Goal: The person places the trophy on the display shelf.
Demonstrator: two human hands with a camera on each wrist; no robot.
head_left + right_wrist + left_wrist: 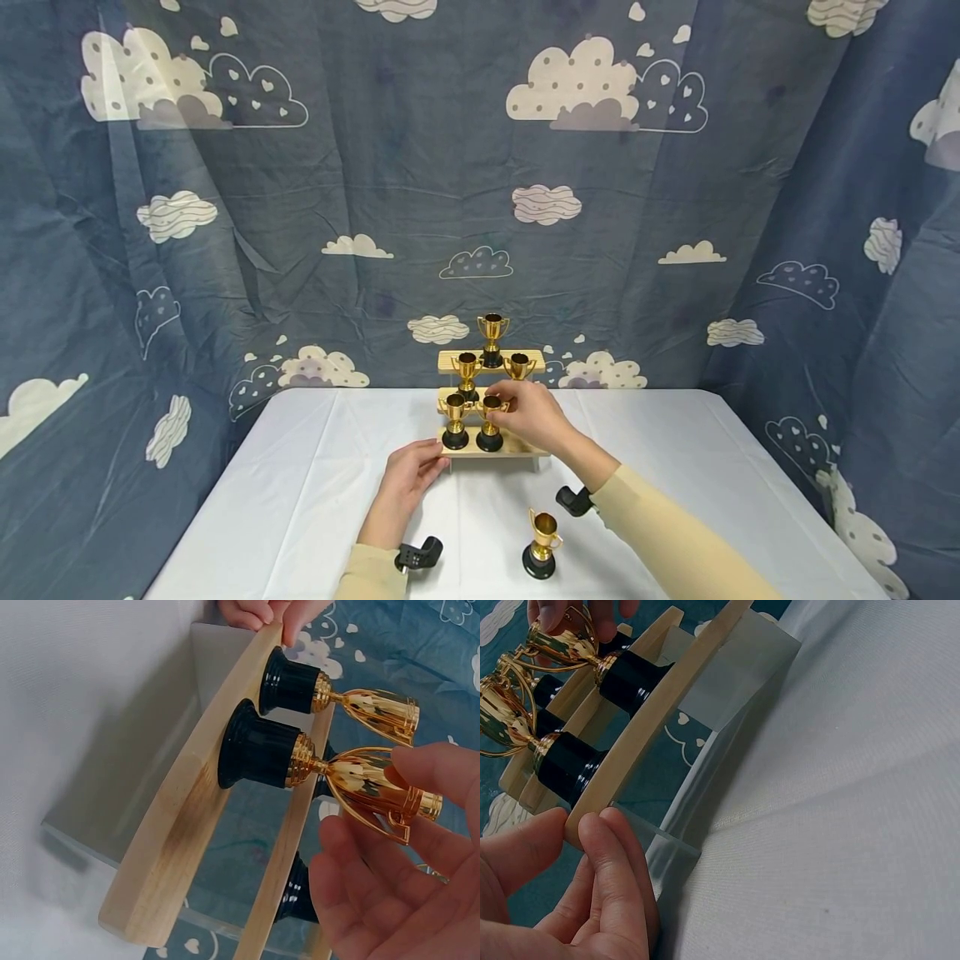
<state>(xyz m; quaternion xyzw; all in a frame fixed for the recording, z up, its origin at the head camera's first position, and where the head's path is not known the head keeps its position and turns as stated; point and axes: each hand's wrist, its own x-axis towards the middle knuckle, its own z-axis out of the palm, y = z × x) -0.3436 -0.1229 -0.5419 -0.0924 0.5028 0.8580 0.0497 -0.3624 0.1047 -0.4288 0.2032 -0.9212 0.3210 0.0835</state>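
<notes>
A three-step wooden stand bears several small gold trophies on black bases. My left hand pinches the left end of its lowest step, thumb on one face and fingers on the other, as the left wrist view shows. On that step stand the left trophy and, beside it, the right trophy. My right hand holds the right trophy by its gold cup, with the thumb and fingers about it. Its black base sits on the board. Another trophy stands on the tablecloth, nearer me.
One trophy tops the stand; two more, a left one and a right one, occupy the middle step. White cloth covers the table. A blue cloud-print curtain hangs behind and at both sides.
</notes>
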